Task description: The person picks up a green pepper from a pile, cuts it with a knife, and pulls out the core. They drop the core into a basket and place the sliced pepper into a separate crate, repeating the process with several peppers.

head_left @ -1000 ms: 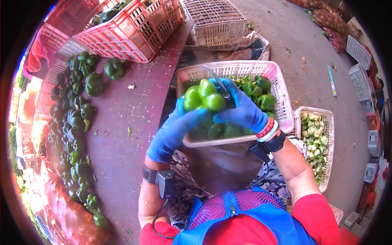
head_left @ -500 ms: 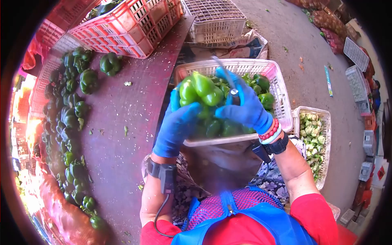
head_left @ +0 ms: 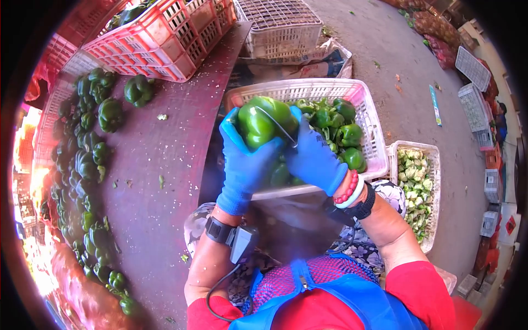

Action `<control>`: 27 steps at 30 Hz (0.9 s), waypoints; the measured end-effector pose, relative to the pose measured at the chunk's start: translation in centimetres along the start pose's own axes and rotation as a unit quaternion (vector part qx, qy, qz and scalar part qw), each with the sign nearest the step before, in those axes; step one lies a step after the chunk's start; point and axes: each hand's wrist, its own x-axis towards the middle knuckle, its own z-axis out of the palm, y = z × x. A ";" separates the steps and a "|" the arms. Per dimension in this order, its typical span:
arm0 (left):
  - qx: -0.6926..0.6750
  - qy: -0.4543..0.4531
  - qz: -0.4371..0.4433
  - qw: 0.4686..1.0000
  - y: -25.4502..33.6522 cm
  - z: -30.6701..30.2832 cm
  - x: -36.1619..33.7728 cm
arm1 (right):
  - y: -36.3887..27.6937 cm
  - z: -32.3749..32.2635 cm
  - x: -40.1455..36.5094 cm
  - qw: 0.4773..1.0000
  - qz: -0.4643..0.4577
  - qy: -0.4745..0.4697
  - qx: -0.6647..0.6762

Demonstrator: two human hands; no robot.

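My left hand (head_left: 242, 165), in a blue glove, grips a green bell pepper (head_left: 261, 121) above the near left part of a pink-rimmed white basket (head_left: 363, 102). My right hand (head_left: 314, 157), also in a blue glove, holds a small knife (head_left: 280, 127) whose thin blade lies across the pepper's right side. Both hands press together around the pepper. The basket holds several more green peppers (head_left: 338, 129).
A long heap of green peppers (head_left: 91, 165) runs along the left of the dark red table (head_left: 159, 187). Red crates (head_left: 159, 38) and a white crate (head_left: 280, 27) stand at the far end. A white basket of pepper cores (head_left: 418, 187) sits on the ground to the right.
The pepper has been turned in my left hand and both hands have drifted slightly left. The knife blade, earlier pointing up and away, now lies against the pepper.
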 end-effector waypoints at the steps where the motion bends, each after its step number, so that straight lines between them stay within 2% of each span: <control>1: -0.033 -0.008 -0.022 0.999 0.3 0.0 0.0 | -0.2 -0.3 0.0 1.000 0.012 -0.014 -0.004; 3: -0.106 -0.029 -0.067 0.992 1.3 0.0 0.2 | -0.7 -1.1 0.3 0.998 0.038 -0.039 -0.011; 6: -0.192 -0.037 -0.091 0.977 0.9 0.0 0.0 | 1.0 0.5 0.2 0.999 0.012 -0.025 0.039; 10: -0.111 -0.017 -0.109 0.988 0.2 0.1 0.0 | 0.3 0.2 0.4 0.989 0.085 -0.086 0.083; 11: -0.104 -0.023 -0.100 0.989 0.0 0.0 0.1 | 0.0 -0.6 0.5 0.991 0.088 -0.091 0.053; 14: -0.083 -0.046 -0.077 0.992 -0.5 0.0 0.2 | 1.2 -0.1 0.8 0.995 0.042 -0.056 0.066; 15: -0.111 -0.054 -0.032 0.992 -0.1 0.2 0.1 | 1.6 0.6 0.9 0.996 -0.046 0.013 0.072; 18: -0.096 -0.047 -0.051 0.993 0.7 0.1 0.1 | 2.7 1.2 0.8 0.997 -0.023 -0.022 0.068; 21: -0.089 -0.019 -0.127 0.988 0.1 -0.1 0.7 | 2.3 2.0 0.7 0.997 -0.043 -0.025 0.064; 24: -0.096 -0.019 -0.087 0.991 -0.1 -0.1 1.0 | 0.5 0.6 0.3 0.992 0.047 -0.063 0.095; 27: -0.082 -0.021 -0.096 0.992 0.6 0.1 1.1 | -0.4 -0.3 0.4 0.996 0.049 -0.029 0.075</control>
